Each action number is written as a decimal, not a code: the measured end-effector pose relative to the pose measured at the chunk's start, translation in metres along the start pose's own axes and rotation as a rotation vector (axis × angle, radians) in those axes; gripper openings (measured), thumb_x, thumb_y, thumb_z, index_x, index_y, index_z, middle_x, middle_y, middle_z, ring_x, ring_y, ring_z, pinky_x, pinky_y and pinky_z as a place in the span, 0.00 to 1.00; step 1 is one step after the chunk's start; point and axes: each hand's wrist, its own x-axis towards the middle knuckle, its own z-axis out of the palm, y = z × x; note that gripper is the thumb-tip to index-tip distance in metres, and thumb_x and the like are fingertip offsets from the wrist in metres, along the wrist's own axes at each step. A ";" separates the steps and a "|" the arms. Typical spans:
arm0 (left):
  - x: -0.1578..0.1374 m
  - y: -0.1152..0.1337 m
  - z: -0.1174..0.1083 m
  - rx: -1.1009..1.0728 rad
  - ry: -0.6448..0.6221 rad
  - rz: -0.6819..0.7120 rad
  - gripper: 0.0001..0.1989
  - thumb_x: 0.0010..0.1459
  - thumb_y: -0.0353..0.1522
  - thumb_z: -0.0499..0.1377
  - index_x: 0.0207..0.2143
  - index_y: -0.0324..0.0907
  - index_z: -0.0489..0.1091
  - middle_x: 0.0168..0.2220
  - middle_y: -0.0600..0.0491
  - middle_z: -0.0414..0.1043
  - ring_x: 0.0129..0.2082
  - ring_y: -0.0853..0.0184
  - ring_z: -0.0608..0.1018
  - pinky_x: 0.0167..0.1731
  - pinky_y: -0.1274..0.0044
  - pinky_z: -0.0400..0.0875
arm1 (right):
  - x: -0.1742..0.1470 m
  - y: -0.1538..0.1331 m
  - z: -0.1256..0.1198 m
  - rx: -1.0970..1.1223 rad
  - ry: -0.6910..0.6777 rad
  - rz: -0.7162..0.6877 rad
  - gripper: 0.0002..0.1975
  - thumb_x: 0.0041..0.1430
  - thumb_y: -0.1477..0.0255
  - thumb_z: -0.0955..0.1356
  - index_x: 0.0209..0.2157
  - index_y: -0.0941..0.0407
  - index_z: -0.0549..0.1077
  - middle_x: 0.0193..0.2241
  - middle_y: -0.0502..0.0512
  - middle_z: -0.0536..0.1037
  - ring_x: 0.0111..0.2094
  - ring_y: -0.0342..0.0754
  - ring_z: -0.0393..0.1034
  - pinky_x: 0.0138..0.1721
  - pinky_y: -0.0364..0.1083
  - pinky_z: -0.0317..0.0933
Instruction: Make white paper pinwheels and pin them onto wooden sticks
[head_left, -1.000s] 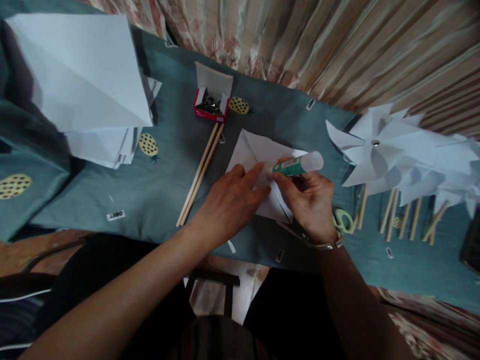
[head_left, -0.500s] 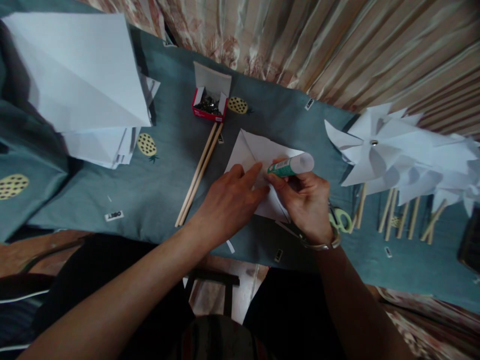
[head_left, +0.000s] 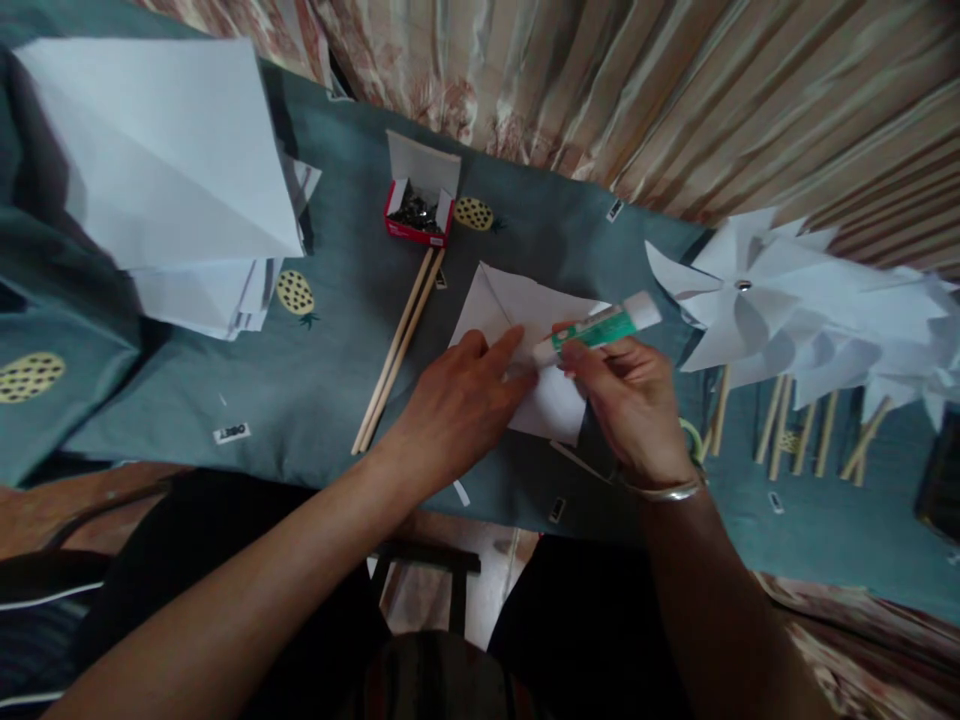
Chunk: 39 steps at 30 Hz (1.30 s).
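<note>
My right hand [head_left: 634,405] is closed around a glue stick [head_left: 604,325] with a green label, held tilted over a white paper sheet [head_left: 544,410]. The glue stick's lower end is close to the middle of the sheet; whether it touches is unclear. My left hand [head_left: 469,395] holds the paper down on the table, its index finger and thumb at the sheet's centre. A crease or cut line runs from the paper's upper left corner. Green-handled scissors [head_left: 691,440] lie partly hidden behind my right wrist.
Two wooden sticks [head_left: 397,350] lie left of the paper, below an open red box [head_left: 418,215] of small metal pieces. Stacked white paper [head_left: 165,150] is at the far left. Several paper pinwheels [head_left: 750,285] on sticks lie to the right. A curtain [head_left: 570,90] hangs behind the table.
My right hand has moved right with the glue stick, drawing it across the paper toward the sheet's right side. My left hand stays on the paper.
</note>
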 end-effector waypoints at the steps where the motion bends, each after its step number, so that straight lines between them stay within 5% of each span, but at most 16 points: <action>1: 0.000 0.000 0.000 -0.011 -0.006 -0.002 0.14 0.63 0.27 0.54 0.48 0.44 0.73 0.61 0.41 0.64 0.43 0.56 0.73 0.39 0.66 0.74 | 0.001 -0.002 -0.002 0.097 0.004 0.036 0.07 0.52 0.63 0.75 0.31 0.50 0.80 0.35 0.47 0.82 0.31 0.42 0.72 0.35 0.44 0.68; 6: -0.004 -0.005 0.000 -0.117 0.036 0.011 0.14 0.61 0.24 0.55 0.47 0.41 0.74 0.61 0.39 0.64 0.46 0.55 0.74 0.43 0.62 0.74 | 0.002 -0.009 -0.013 0.392 -0.023 0.133 0.10 0.50 0.63 0.76 0.34 0.50 0.80 0.34 0.46 0.81 0.28 0.38 0.70 0.31 0.40 0.66; 11: -0.007 -0.013 -0.001 -0.521 0.240 -0.021 0.19 0.65 0.28 0.52 0.58 0.39 0.65 0.60 0.41 0.66 0.55 0.59 0.73 0.55 0.63 0.69 | 0.002 -0.006 -0.015 0.504 -0.039 0.186 0.13 0.48 0.64 0.77 0.36 0.51 0.79 0.32 0.46 0.81 0.30 0.40 0.72 0.33 0.40 0.68; 16: -0.003 -0.009 -0.004 -1.111 0.208 -0.388 0.21 0.62 0.33 0.56 0.57 0.38 0.65 0.47 0.44 0.76 0.43 0.62 0.78 0.41 0.71 0.75 | 0.001 -0.004 -0.012 0.463 -0.029 0.181 0.10 0.51 0.62 0.74 0.34 0.51 0.78 0.37 0.51 0.83 0.36 0.46 0.76 0.38 0.45 0.71; 19: -0.003 -0.004 -0.005 -1.329 0.135 -0.438 0.24 0.57 0.28 0.56 0.57 0.39 0.63 0.49 0.44 0.74 0.42 0.64 0.78 0.37 0.75 0.74 | -0.003 -0.005 -0.008 0.388 -0.044 0.172 0.13 0.55 0.58 0.71 0.36 0.52 0.76 0.41 0.55 0.82 0.42 0.50 0.77 0.46 0.51 0.72; 23: -0.005 0.000 -0.006 -1.186 0.113 -0.429 0.21 0.56 0.26 0.53 0.54 0.40 0.64 0.44 0.48 0.76 0.37 0.66 0.77 0.36 0.74 0.73 | -0.009 -0.006 0.001 0.393 -0.059 0.187 0.14 0.51 0.60 0.73 0.36 0.53 0.77 0.38 0.53 0.82 0.40 0.50 0.77 0.46 0.52 0.73; 28: -0.007 -0.001 -0.005 -0.928 0.142 -0.341 0.22 0.54 0.25 0.53 0.53 0.38 0.66 0.50 0.47 0.74 0.49 0.62 0.76 0.50 0.68 0.71 | -0.015 -0.009 0.009 0.419 -0.085 0.191 0.14 0.46 0.62 0.77 0.35 0.53 0.79 0.34 0.50 0.83 0.36 0.47 0.77 0.41 0.48 0.73; 39: -0.013 0.001 -0.003 -0.831 0.168 -0.237 0.23 0.57 0.25 0.52 0.56 0.36 0.63 0.55 0.44 0.72 0.54 0.62 0.75 0.56 0.68 0.68 | -0.021 -0.003 0.012 0.305 -0.123 0.112 0.13 0.46 0.63 0.77 0.34 0.53 0.81 0.33 0.49 0.83 0.36 0.46 0.76 0.45 0.48 0.70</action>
